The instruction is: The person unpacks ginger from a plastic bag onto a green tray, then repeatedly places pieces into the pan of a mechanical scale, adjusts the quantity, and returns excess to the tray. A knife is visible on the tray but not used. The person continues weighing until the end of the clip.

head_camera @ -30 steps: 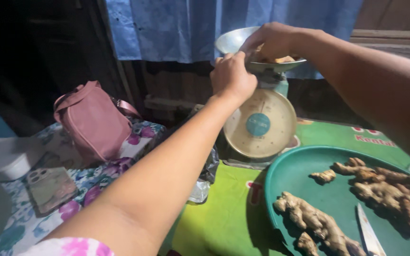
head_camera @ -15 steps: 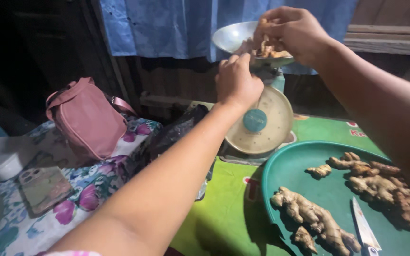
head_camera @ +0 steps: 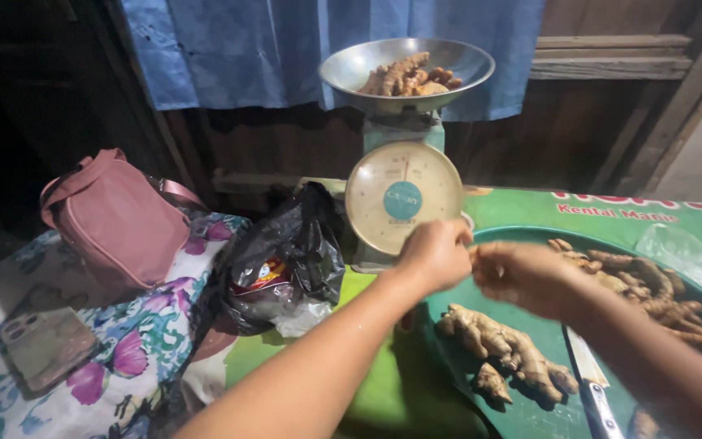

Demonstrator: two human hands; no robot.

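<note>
Though raised to the wide grey metal scale pan (head_camera: 457, 69) half a second ago, now lowered and drawn back toward the body. Left hand (head_camera: 436, 254) loosely curled just in front of the round cream dial of the green kitchen scale (head_camera: 404, 199), right hand (head_camera: 526, 276) blurred beside it, fingertips of both nearly meeting over the near rim of the round green plastic tray (head_camera: 522, 410). Cannot tell whether either pinches a small piece: too smeared. No longer touching the pan; heap of knobbly brown-orange roots (head_camera: 404, 77) left lying in it, untouched and free to settle on the scale. Judged from that, loading paused or done for this batch, with hands back at the supply.

More pale knobbly roots (head_camera: 505, 345) lying on the tray just below the hands, a darker pile (head_camera: 652, 284) further right, well apart from the first. Steel-bladed knife (head_camera: 587, 378) lying under the right forearm, blade pointing up toward the wrist: a near edge worth minding. Crumpled black plastic bag (head_camera: 286, 252) touching the scale's left side, so little room there. Pink leather handbag (head_camera: 119, 219) and clear-cased phone (head_camera: 46, 345) further left on the floral cloth (head_camera: 123, 358), well apart. Open room mainly between tray and black bag, on the bare green mat (head_camera: 383, 390), and straight up to the pan.
</note>
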